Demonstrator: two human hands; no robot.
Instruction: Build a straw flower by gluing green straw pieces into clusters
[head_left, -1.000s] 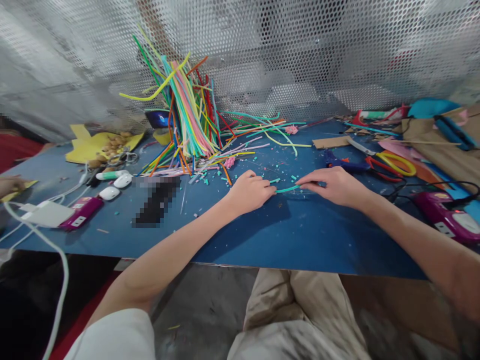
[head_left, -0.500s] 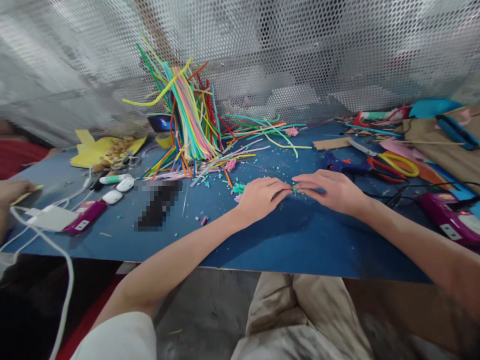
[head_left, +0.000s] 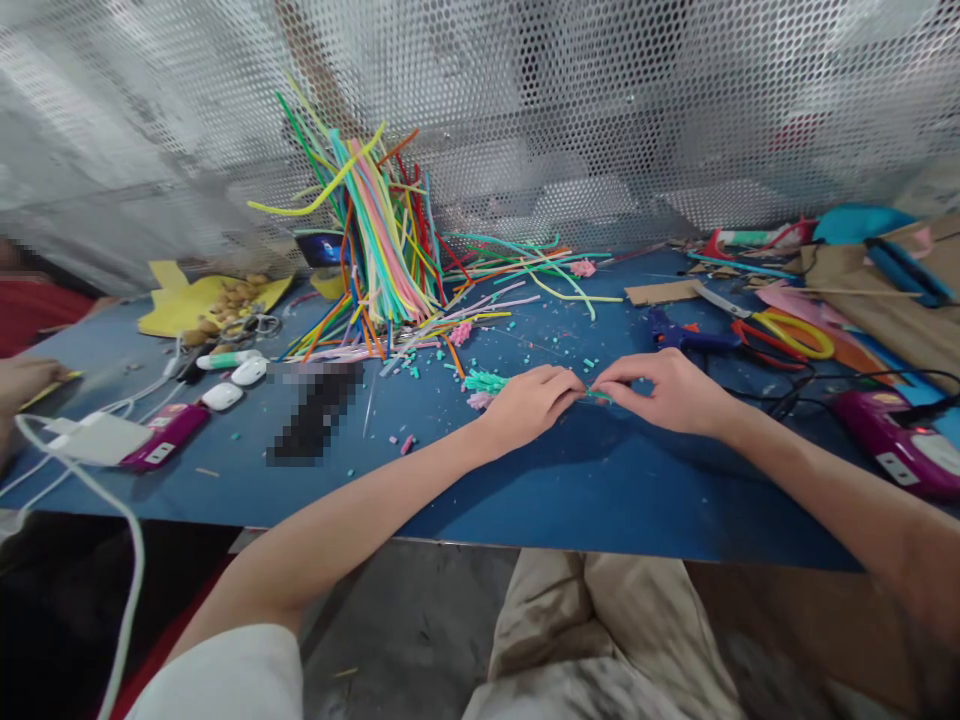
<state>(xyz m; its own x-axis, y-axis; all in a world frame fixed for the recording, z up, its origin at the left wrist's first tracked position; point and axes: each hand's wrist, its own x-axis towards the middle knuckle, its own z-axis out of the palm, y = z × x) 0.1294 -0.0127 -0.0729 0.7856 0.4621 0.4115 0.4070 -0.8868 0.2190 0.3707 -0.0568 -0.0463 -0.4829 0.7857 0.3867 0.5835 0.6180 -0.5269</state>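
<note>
My left hand [head_left: 529, 405] is closed over the blue table, its fingertips pinching a thin green pipe cleaner [head_left: 598, 394]. From the right, my right hand [head_left: 667, 395] pinches the same green strand between thumb and forefinger, close to the left fingertips. A tuft of teal pipe cleaner pieces [head_left: 484, 382] sticks out on the left side of my left hand; whether it joins the green strand is hidden by the palm. Just below that tuft lies a small lilac tuft [head_left: 480, 400]. Short teal clippings [head_left: 589, 363] are scattered beyond my fingers.
A big bundle of coloured pipe cleaners [head_left: 375, 230] stands at the back. To the right are a blue glue gun [head_left: 694, 335], scissors [head_left: 795, 332] and a purple power strip [head_left: 900, 440]. White cables [head_left: 135, 540] hang at left, near another person's hand [head_left: 34, 382].
My right fingers have drawn together into a tighter pinch on the green strand, and the hand sits slightly lower. More of the teal tuft shows beside my left hand.
</note>
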